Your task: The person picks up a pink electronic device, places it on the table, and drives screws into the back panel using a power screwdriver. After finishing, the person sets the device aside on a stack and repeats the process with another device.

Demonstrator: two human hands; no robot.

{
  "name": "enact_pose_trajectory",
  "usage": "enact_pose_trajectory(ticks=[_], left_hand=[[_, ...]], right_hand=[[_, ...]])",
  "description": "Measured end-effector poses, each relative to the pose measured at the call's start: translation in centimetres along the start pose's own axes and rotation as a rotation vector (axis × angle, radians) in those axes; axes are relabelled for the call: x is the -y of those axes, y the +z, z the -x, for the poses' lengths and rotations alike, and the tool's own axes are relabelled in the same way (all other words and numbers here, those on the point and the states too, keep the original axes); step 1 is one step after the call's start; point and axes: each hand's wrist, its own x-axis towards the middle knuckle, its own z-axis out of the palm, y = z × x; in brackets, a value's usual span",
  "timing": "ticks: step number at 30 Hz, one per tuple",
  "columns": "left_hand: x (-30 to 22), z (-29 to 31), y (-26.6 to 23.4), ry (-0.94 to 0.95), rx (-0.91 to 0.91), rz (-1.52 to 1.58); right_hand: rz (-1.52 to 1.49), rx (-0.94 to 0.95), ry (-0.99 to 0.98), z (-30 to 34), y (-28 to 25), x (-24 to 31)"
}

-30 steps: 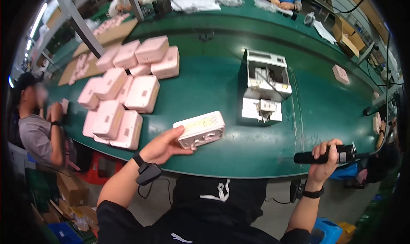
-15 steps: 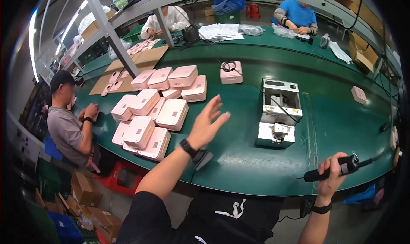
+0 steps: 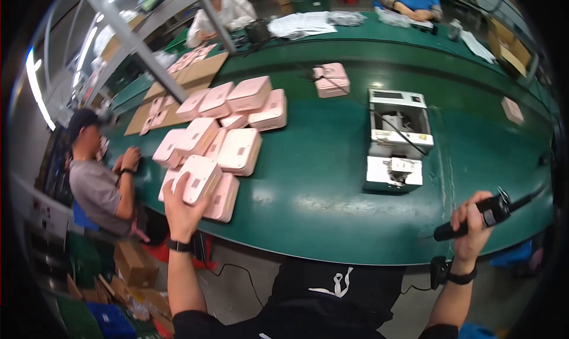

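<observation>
At the left, my left hand point(image 3: 185, 207) is closed round the near end of a pale pink square plastic unit point(image 3: 201, 172), fingers and thumb at opposite sides. That unit rests on top of others in a pile. Out at the right, my right hand point(image 3: 472, 225) grips a black electric screwdriver point(image 3: 489, 213), its thin bit pointing left above the table's near edge and its cord running off to the right. Between the hands, further back, stands a grey and white boxy machine point(image 3: 398, 128) with an open top and a metal mechanism in front.
More pink units point(image 3: 239, 151) are stacked on the green table point(image 3: 320, 220). A single pink unit point(image 3: 332, 81) with a black cable lies further back, a small pink piece point(image 3: 512, 110) far right. A metal post point(image 3: 136, 42) slants at left. A co-worker point(image 3: 101, 179) sits left; two work opposite.
My left hand has swung left and down from above the table onto a pink unit in the pile. My right hand still holds the screwdriver, slightly further right; the view has shifted.
</observation>
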Motion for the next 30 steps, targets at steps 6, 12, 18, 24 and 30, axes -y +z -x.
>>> enact_pose_trajectory(ticks=[6,12,18,24,30], left_hand=[[-12.2,0.0,2.1,0.585,0.195,0.306],[-21.0,1.5,10.0,1.068,0.670,0.622],[-22.2,1.2,13.4,1.058,0.724,0.822],[-20.7,0.9,13.7,0.889,0.860,0.851],[-20.5,0.7,14.1,0.886,0.807,0.862]], right_hand=[[0.087,-0.033,-0.042,0.5,0.9,0.4],[0.166,-0.018,-0.053,-1.1,2.6,1.0],[0.193,-0.046,-0.025,-1.4,1.8,1.5],[-0.127,0.150,-0.143,-3.3,9.9,4.8],[0.104,0.208,-0.207,-7.2,14.5,3.6]])
